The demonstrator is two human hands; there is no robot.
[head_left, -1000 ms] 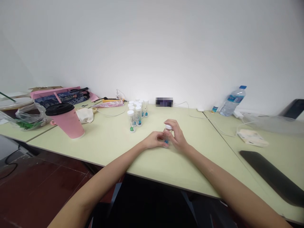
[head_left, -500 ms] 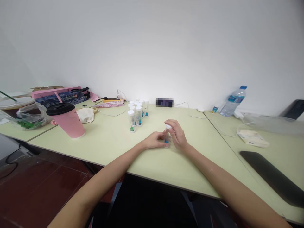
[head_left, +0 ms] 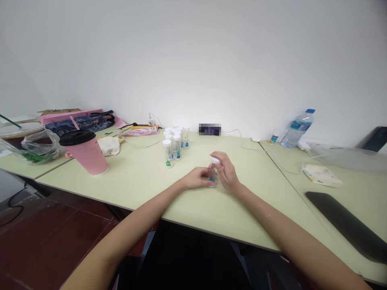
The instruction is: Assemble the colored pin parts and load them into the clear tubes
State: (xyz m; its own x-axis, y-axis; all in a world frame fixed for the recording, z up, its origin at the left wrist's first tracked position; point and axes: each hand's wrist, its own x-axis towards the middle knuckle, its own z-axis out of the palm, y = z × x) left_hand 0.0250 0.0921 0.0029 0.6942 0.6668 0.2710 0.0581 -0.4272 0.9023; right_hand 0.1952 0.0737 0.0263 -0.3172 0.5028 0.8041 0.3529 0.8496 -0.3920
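1. One vial (head_left: 213, 171), clear with a white cap and a blue bit at its foot, stands upright on the table (head_left: 145, 181), a little ahead of the near edge and about midway across the view.
2. Left hand (head_left: 198, 178) lies low on the table, with its fingertips closed on the vial's lower end from the left.
3. Right hand (head_left: 227, 172) is curled round the vial from the right. Its fingers pinch the upper part at the cap, so both hands grip the same vial.
4. Both forearms reach in from the bottom of the view and meet at the vial.
5. Behind and to the left, well apart from the hands, stands a cluster (head_left: 174, 140) of like vials, all upright and capped in white. Most show blue at the bottom, and the nearest one shows green.
6. Farther left is a pink cup (head_left: 87, 155) with a black lid, and a white pouch (head_left: 109, 146) lies just beyond it.
7. Near the table's left end sits a clear bag (head_left: 38, 147) with something green inside.
8. Off to the right a water bottle (head_left: 296, 129) with a blue cap stands by the wall.
9. Nearer on that side lie a pale cloth (head_left: 322, 176) and a long black pad (head_left: 347, 225).
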